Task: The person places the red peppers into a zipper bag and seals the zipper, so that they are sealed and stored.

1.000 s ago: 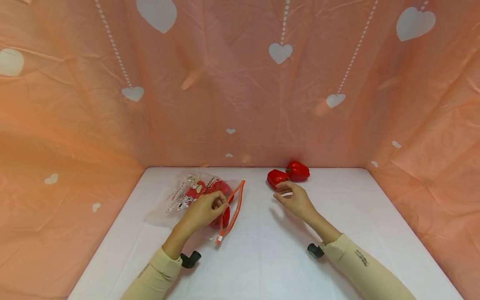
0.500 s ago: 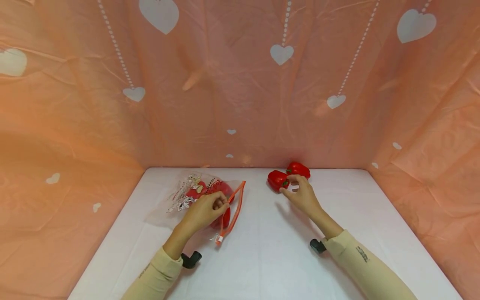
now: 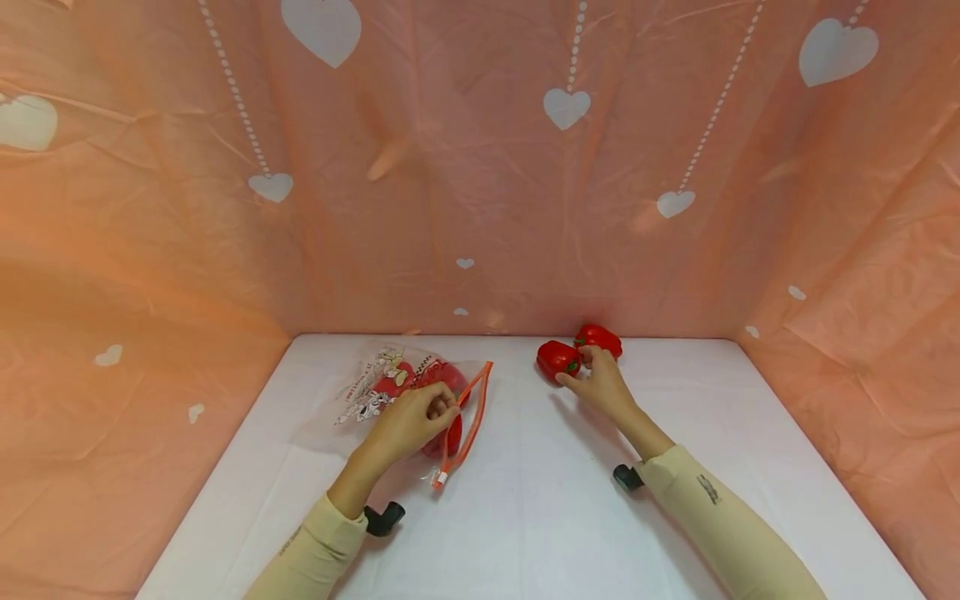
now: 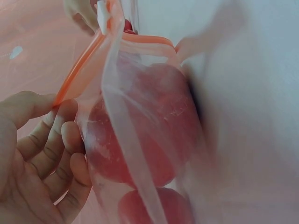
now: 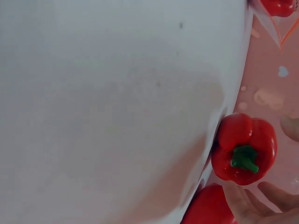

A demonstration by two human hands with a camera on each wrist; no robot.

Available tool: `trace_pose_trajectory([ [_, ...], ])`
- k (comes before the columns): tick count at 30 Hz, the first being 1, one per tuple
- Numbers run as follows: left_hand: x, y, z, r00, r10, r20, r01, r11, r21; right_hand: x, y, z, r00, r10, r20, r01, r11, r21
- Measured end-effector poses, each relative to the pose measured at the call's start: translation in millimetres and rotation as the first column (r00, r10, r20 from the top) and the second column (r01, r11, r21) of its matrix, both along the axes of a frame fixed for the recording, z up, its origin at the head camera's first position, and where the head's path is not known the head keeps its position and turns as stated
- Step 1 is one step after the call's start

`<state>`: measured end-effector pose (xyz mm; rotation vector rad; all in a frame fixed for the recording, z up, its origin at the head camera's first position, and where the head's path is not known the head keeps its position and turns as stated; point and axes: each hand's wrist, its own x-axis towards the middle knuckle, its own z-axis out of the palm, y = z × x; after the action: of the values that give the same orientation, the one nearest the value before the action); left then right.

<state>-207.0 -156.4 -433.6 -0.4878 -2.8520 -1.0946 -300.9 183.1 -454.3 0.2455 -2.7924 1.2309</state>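
My left hand (image 3: 411,421) pinches the orange slider-zip edge (image 4: 79,70) of a clear printed zip bag (image 3: 341,408) between thumb and forefinger, its other fingers curled beside the bag. Red peppers (image 4: 145,126) show through the plastic, and the mouth gapes. At the back of the table lies a red bell pepper (image 3: 555,360), its green stem (image 5: 244,158) facing my right hand (image 3: 606,390). That hand reaches to the stem end with thumb and fingers spread to either side; in the right wrist view the thumb (image 5: 290,127) stands apart from the pepper. A second bell pepper (image 3: 602,337) lies just behind.
The table (image 3: 510,517) has a white cover. A peach curtain with white hearts (image 3: 567,108) rises along the back and both sides. Dark wrist-camera mounts (image 3: 384,518) jut out below both sleeves.
My right hand has shifted right, from in front of the nearer bell pepper to its stem end, with thumb and fingers now at its sides. My left hand and the bag stay put.
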Motion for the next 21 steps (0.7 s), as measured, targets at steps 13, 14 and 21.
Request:
trace_pose_trajectory([
  [13,0.5,0.6,-0.7,1.0,0.003,-0.001,-0.003,1.0,0.0,-10.2,-9,1.0,0.995,-0.043,0.095,0.036,0.997,0.07],
  [14,0.5,0.7,-0.8,1.0,0.003,-0.001,-0.003,1.0,0.002,-10.2,-9,1.3,0.994,-0.044,0.096,0.038,0.997,0.069],
  [21,-0.3,-0.1,-2.1,1.0,-0.012,-0.015,0.011,1.0,-0.002,-12.2,-9,0.3,0.995,-0.043,0.09,0.036,0.997,0.074],
])
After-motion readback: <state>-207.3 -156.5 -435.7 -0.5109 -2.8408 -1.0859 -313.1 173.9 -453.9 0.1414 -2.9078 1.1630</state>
